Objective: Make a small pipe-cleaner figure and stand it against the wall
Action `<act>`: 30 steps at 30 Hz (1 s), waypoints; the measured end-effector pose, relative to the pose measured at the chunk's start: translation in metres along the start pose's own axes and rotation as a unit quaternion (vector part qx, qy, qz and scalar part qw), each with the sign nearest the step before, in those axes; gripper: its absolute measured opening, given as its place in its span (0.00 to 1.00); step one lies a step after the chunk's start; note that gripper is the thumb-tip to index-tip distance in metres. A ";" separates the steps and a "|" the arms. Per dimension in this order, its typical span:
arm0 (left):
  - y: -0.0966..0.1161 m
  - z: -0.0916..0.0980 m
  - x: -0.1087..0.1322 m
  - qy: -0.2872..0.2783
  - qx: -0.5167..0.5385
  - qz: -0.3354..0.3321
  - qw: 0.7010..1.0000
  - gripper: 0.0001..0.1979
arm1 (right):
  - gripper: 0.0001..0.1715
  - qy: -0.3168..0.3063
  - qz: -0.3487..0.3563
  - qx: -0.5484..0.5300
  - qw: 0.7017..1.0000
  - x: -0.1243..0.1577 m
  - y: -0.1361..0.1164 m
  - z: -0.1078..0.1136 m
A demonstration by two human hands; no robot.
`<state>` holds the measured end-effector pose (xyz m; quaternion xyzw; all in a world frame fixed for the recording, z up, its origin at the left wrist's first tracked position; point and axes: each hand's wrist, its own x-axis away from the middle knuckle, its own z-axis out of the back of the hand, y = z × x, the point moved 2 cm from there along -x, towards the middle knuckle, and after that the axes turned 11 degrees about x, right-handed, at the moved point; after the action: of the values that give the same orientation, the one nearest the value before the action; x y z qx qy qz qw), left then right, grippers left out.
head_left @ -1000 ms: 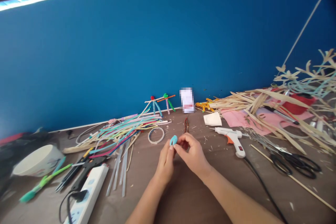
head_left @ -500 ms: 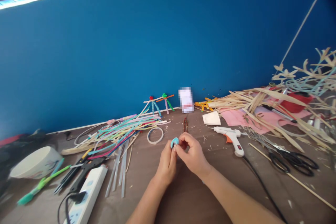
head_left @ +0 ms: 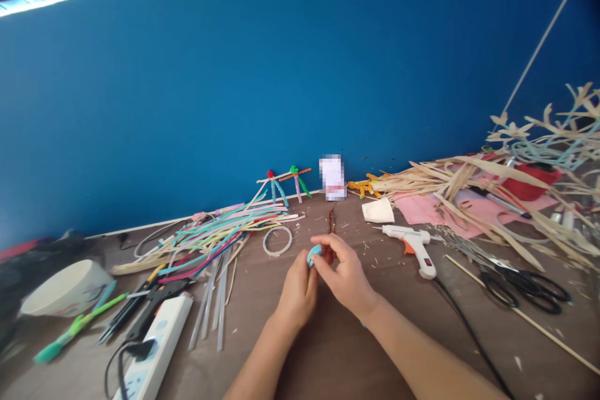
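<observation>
At the middle of the table my two hands meet around a small light-blue curled piece (head_left: 314,254), which looks like rolled pipe cleaner. My left hand (head_left: 299,284) is closed on it from the left, fingertips pressed near its lower edge. From the right, my right hand (head_left: 344,272) pinches the same piece, the thumb against it and the index finger arched above. The fingers hide part of it. Just beyond them lies a dark reddish-brown twisted strand (head_left: 331,220), partly covered by my right hand. Two small stick figures (head_left: 276,190) of pipe cleaner lean at the wall.
Left are a pile of coloured pipe cleaners (head_left: 220,231), clear glue sticks (head_left: 213,300), a power strip (head_left: 162,344) and a white bowl (head_left: 65,290). To the right lie a white glue gun (head_left: 415,247), black-handled scissors (head_left: 529,287) and dried leaf strips (head_left: 450,178). A blue wall (head_left: 300,75) stands behind.
The blue piece has turned in my fingers and now shows a narrower side. My right index finger has lifted and stretched out over it; my left hand has shifted slightly right.
</observation>
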<state>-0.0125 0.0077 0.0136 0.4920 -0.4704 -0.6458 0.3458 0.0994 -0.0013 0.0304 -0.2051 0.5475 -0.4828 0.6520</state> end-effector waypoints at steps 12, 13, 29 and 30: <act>0.000 0.000 -0.003 -0.021 -0.030 -0.003 0.999 0.09 | 0.11 0.018 -0.008 0.029 0.999 -0.002 0.006 0.001; 0.001 -0.001 -0.002 -0.018 -0.052 -0.018 0.998 0.08 | 0.11 0.020 -0.009 0.032 0.999 -0.002 0.006 0.001; -0.003 -0.004 0.000 -0.093 -0.250 -0.027 0.963 0.10 | 0.12 0.034 -0.028 0.044 0.998 -0.002 0.011 0.000; -0.003 -0.003 0.000 -0.090 -0.238 -0.026 0.967 0.10 | 0.12 0.033 -0.028 0.044 0.998 -0.003 0.011 0.000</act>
<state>-0.0091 0.0080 0.0101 0.3473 -0.3191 -0.7899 0.3921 0.1038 0.0057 0.0231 -0.1750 0.5411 -0.5313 0.6280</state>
